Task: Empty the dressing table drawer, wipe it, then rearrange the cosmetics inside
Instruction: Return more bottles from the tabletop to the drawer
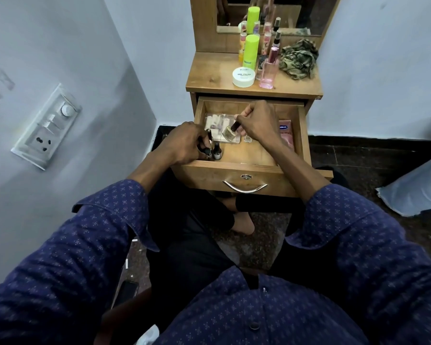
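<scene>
The wooden drawer (249, 160) of the dressing table is pulled open in front of me. My right hand (258, 120) pinches the dark cap of a pale nail polish bottle (229, 133), held tilted over a clear plastic box (218, 123) of small cosmetics. My left hand (187, 143) grips a slim silver tube (209, 136) at the drawer's front left corner, next to two small dark-capped bottles (217, 151) standing there. A pink sachet (286, 135) lies along the drawer's right side.
On the table top (209, 75) stand a white nail polish remover jar (243, 77), a lime green can (250, 52), a pink perfume bottle (269, 70), several small bottles and a crumpled patterned cloth (299, 58). A mirror (296, 13) rises behind. A switchboard (47, 125) is on the left wall.
</scene>
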The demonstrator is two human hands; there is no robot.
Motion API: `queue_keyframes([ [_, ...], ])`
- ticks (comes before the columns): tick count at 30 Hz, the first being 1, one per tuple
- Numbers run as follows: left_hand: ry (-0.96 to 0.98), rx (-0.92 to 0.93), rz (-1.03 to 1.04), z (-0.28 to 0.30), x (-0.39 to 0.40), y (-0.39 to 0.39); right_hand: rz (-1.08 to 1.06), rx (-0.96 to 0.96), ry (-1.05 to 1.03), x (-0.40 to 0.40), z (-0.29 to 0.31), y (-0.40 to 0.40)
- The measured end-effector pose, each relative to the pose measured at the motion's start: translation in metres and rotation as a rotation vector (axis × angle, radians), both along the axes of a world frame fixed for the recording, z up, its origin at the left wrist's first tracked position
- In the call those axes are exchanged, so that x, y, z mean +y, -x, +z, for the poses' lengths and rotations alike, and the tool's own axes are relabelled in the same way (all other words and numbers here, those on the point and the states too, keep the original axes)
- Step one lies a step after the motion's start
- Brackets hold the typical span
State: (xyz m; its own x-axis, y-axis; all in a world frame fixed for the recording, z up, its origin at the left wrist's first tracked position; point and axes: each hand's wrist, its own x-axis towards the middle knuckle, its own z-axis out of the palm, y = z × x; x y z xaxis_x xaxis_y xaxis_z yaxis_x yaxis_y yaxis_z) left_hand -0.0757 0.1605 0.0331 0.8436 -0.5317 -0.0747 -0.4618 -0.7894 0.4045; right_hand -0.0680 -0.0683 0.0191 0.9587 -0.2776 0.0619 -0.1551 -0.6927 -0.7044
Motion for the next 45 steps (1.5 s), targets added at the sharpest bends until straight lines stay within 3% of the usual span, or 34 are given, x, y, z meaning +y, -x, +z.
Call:
queue_keyframes([
  [14,-0.100,-0.058,-0.009,0.006,-0.005,0.005,-0.019,0.025,0.104,0.053,-0.005,0.007],
  [22,-0.135,-0.107,-0.016,0.006,-0.007,0.005,0.073,0.113,-0.006,0.041,-0.023,0.009],
  [26,-0.143,-0.117,-0.003,0.004,-0.007,0.005,0.054,0.096,0.082,0.038,-0.007,0.033],
  [29,-0.153,-0.111,-0.002,0.005,-0.008,0.006,0.172,0.326,0.213,0.038,-0.003,0.041],
  [32,-0.156,-0.112,-0.006,0.007,-0.008,0.007,0.350,0.539,0.077,0.041,-0.004,0.037],
  [37,-0.154,-0.119,-0.011,0.009,-0.009,0.009,0.557,0.625,0.048,0.049,0.012,0.042],
  [45,-0.138,-0.112,-0.011,0.007,-0.007,0.008,0.518,0.669,-0.002,0.037,0.007,0.036],
])
